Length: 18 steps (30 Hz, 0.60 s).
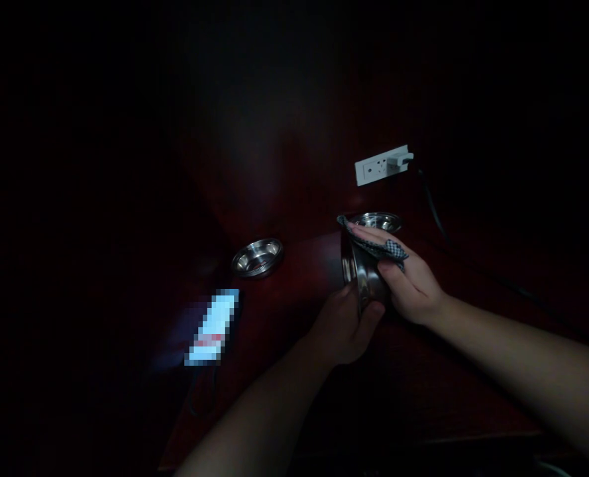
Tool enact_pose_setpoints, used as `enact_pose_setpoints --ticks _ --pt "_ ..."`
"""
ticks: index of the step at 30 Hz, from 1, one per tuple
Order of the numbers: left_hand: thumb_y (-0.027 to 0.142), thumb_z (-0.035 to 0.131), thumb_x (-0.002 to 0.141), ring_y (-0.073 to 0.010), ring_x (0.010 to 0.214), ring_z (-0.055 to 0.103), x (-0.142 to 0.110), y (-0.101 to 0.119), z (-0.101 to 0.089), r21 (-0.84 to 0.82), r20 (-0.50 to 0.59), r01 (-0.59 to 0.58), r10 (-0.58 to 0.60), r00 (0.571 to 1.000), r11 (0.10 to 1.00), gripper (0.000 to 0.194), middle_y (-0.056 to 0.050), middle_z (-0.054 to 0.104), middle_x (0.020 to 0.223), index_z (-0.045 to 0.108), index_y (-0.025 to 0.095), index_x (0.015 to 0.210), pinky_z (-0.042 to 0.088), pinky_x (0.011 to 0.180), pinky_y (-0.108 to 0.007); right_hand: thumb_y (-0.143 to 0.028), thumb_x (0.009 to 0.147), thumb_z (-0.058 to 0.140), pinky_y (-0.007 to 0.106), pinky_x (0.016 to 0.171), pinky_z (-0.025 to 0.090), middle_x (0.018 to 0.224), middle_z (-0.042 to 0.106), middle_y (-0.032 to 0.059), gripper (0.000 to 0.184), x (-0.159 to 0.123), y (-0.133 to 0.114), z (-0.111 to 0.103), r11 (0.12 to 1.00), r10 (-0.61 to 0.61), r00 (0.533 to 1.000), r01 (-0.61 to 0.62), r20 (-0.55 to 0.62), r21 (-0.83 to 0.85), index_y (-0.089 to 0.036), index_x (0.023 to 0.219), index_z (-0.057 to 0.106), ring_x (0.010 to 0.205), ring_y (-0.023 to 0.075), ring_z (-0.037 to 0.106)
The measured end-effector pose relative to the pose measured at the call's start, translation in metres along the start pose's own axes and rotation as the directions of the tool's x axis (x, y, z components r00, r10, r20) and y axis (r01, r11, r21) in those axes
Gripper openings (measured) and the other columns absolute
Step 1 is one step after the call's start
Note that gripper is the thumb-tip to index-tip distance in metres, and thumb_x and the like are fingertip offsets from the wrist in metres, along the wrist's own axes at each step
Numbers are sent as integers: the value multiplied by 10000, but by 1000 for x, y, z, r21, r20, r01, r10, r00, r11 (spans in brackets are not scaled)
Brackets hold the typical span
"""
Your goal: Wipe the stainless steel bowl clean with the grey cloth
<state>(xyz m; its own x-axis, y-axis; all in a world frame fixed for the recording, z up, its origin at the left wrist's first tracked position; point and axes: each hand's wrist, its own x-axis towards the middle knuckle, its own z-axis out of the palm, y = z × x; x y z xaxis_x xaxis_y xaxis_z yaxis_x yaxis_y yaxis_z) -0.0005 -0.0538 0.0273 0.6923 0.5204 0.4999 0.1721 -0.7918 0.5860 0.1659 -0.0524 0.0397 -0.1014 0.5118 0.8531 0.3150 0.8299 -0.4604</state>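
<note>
A shiny metal bowl (368, 281) is tipped on its side between my hands. My left hand (341, 324) grips its lower rim, with the thumb on the near side and the fingers partly hidden behind it. My right hand (411, 278) is closed on a dark checkered cloth (378, 248), pressed over the bowl's upper edge. Just behind the cloth, another metal bowl (376, 220) rests on the dark red table (299, 291). Further left sits a small group of nested metal bowls (258, 257).
A lit phone-like screen (212, 328), blurred out, lies at the table's left side. On the back wall is a white socket plate (381, 165) with a plug in it, and a dark cable (436, 209) hangs down from there. The surroundings are very dark.
</note>
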Motion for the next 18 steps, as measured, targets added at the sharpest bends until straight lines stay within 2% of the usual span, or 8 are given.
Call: enact_pose_setpoints --ticks 4,7,10,12,15,16,18 --pt "447 316 980 -265 1132 590 -1 -1 1 -37 -62 -11 8 998 999 455 -143 583 1308 487 167 1296 470 974 -437 -383 959 435 538 1183 273 1498 472 22 486 0 -4 0 990 -132 987 135 96 -30 -314 1439 467 1402 286 397" --pt "435 321 977 -265 1131 583 1 -1 2 -45 -103 -36 31 994 998 437 -150 583 1295 475 159 1279 469 972 -444 -411 941 465 566 1186 251 1524 436 16 535 -1 -6 1 982 -177 975 184 135 -41 -313 1465 426 1432 305 340" --pt "390 370 957 -270 1157 567 3 -2 1 -28 -102 -67 64 993 997 413 -155 574 1292 462 151 1280 454 997 -454 -445 941 448 581 1187 235 1544 403 8 562 -3 -6 3 976 -202 968 211 149 -46 -317 1485 388 1453 312 294" --pt "365 461 904 -287 1181 553 4 -2 1 -10 -74 -90 89 993 996 454 -161 568 1296 444 145 1301 449 1009 -468 -421 966 396 576 1192 225 1544 403 1 528 -4 -5 5 977 -202 970 210 133 -45 -324 1484 387 1456 298 290" --pt "347 602 785 -318 1231 518 6 -1 0 25 -18 -91 92 996 996 638 -177 536 1332 397 135 1351 440 1033 -480 -407 987 340 560 1198 219 1525 431 16 489 -5 -5 6 991 -131 989 133 66 -17 -298 1452 444 1438 293 323" --pt "341 624 762 -323 1250 503 6 0 0 41 8 -84 83 996 996 669 -177 522 1349 394 138 1356 431 1048 -479 -428 986 335 553 1191 241 1499 466 34 484 -4 -5 6 997 -74 997 73 29 10 -282 1423 485 1417 299 358" --pt "328 632 754 -314 1259 497 6 2 -1 62 52 -83 80 995 995 650 -166 510 1361 421 152 1343 424 1063 -463 -502 969 353 531 1125 361 1347 607 76 476 -4 -4 6 991 104 993 -98 -63 92 -265 1296 605 1310 316 488"
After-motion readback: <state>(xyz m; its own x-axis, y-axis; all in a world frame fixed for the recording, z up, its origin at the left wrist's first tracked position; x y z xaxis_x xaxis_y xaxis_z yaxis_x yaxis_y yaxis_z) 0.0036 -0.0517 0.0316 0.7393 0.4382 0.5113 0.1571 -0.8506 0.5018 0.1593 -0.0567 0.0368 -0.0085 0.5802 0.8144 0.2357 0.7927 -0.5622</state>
